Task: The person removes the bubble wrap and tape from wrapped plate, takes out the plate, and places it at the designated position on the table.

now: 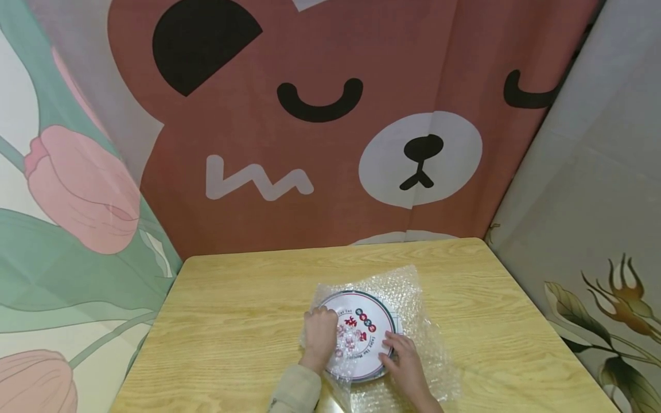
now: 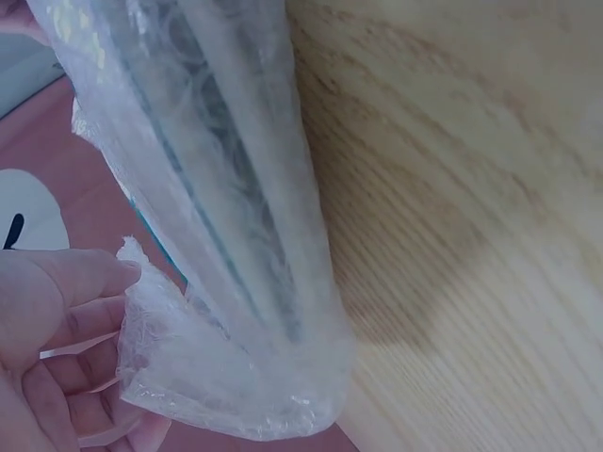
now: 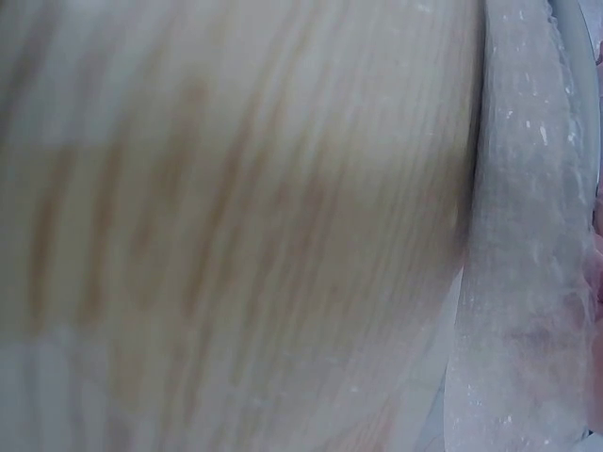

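A round white plate [image 1: 369, 358] with a green and red rim and red printed writing lies face up in bubble wrap [image 1: 408, 287] on the table. Clear film covers its left part, while its right face is bare. My left hand [image 1: 320, 335] is at the plate's left edge, pinching a fold of the wrap; in the left wrist view its thumb and fingers [image 2: 80, 330] are at the crumpled wrap [image 2: 236, 377]. My right hand [image 1: 405, 364] rests on the plate's right rim, fingers spread and lightly bent. The right wrist view shows only the wrap's side [image 3: 528, 235] and table.
The wood-grain table [image 1: 232, 327] extends to both sides and behind the wrap. A brown bear curtain [image 1: 330, 218] hangs along its back edge. Flowered cloths hang at left [image 1: 77, 189] and right [image 1: 583, 229].
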A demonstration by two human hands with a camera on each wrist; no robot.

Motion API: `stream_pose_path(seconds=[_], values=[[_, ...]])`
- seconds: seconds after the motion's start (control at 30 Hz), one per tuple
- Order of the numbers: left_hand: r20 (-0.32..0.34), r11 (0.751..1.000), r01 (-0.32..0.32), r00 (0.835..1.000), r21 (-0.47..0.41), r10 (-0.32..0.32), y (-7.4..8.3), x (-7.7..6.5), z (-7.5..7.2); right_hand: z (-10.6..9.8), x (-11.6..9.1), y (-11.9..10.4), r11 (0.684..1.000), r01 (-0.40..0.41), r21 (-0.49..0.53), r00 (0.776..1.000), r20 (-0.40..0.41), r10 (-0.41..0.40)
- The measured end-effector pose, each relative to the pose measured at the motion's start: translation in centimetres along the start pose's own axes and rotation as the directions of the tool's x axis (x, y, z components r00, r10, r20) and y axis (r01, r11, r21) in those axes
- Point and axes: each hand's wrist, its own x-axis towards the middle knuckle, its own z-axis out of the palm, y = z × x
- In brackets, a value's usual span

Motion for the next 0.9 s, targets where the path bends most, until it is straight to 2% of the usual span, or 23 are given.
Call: stream_pose_path(seconds=[0.1,0.37,0.67,0.9], values=[[0.022,1.0,0.012,1.0,0.018,-0.013,-0.3,0.1,0.1,0.0,0.0,0.0,1.0,0.007,-0.006,1.0,-0.004,-0.007],[0.025,0.999,0.041,0.999,0.013,-0.041,-1.1,0.2,-0.4,0.2,-0.1,0.1,0.999,0.044,-0.012,0.998,-0.048,-0.045],[0.042,0.996,0.088,0.995,0.01,-0.088,-2.0,0.3,0.0,0.2,-0.1,0.1,0.999,0.041,-0.01,0.998,-0.038,-0.041],[0.057,0.992,0.127,0.99,-0.007,-0.126,-2.7,0.3,0.2,0.4,-0.2,0.3,0.997,0.074,-0.028,0.994,-0.074,-0.076]])
